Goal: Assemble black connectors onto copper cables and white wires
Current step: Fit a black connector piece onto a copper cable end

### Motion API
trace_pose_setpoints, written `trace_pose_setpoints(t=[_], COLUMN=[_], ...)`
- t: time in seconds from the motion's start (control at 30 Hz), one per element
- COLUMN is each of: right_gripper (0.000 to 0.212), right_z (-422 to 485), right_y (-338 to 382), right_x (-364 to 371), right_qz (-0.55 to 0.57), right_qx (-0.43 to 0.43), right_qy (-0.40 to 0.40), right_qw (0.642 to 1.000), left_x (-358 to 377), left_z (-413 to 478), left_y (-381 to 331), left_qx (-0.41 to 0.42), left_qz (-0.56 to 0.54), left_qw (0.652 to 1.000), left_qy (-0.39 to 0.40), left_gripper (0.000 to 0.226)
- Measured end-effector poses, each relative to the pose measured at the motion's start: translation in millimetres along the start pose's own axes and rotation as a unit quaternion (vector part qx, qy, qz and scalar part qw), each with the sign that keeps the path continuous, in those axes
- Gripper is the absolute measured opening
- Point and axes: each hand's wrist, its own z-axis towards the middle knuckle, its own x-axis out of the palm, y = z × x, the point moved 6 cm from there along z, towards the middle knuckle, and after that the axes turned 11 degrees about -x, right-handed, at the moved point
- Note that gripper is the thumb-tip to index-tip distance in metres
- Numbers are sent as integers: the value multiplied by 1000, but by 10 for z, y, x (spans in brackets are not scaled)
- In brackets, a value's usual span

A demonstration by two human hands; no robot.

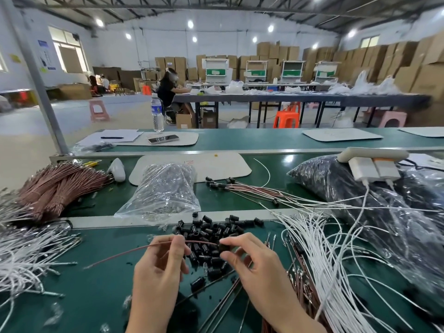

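Hands meet just above a heap of loose black connectors (211,234) on the green surface (96,296). The left hand (161,267) is closed in a pinch, thumb and forefinger gripping a copper cable (134,249) near its working end, while the long tail sags off to the left and its far tip rests on the surface. The right hand (252,260) is also closed, fingertips pinching a single black connector (223,247) at the cable's tip.

To seat it well, my judgement is that the cable should be held close to its end so it stays stiff, lined up straight with the connector's opening, and pushed in squarely rather than at an angle; whether the end has already entered cannot be told, since the fingertips hide the joint.

Around them the surface is crowded. White wires (319,239) fan out on the right, with more at the far left. A bundle of copper cables (60,186) lies at the back left, and finished pieces with connectors fitted (223,185) lie further back. A clear plastic bag (165,191) sits in the middle, a larger dark bag (360,188) at right with a power strip (372,156) on top. Beyond stand a water bottle (157,112), long tables, plastic stools and stacked cardboard boxes (396,66) in a bright warehouse hall, where another person sits working.
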Motion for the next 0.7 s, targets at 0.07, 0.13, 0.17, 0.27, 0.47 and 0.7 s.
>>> trace_pose_setpoints(t=[0.07, 0.13, 0.17, 0.27, 0.47, 0.7], right_gripper=[22, 22, 23, 27, 23, 21], right_z=[9, 16, 21, 21, -11, -10], right_y=[-11, -13, -9, 15, -40, 18], right_x=[-6, -24, -32, -17, -11, -76], right_qz=[3, 12, 14, 20, 40, 48], right_qx=[-3, -3, -4, -5, 23, 15], right_qy=[-8, -21, -26, -20, -15, -34], right_qw=[1000, 1000, 1000, 1000, 999, 998], left_x=[-4, 5, 14, 20, 27, 45], left_z=[4, 4, 2, -2, -12, -18], left_y=[24, 28, 27, 23, 16, 43], left_qx=[2, 3, 2, -1, 6, 12], left_qz=[0, 5, 4, 11, 21, 28], left_qw=[1000, 1000, 1000, 1000, 999, 999], left_qy=[3, 7, 10, 12, 30, 31], left_gripper=[22, 28, 26, 22, 17, 12])
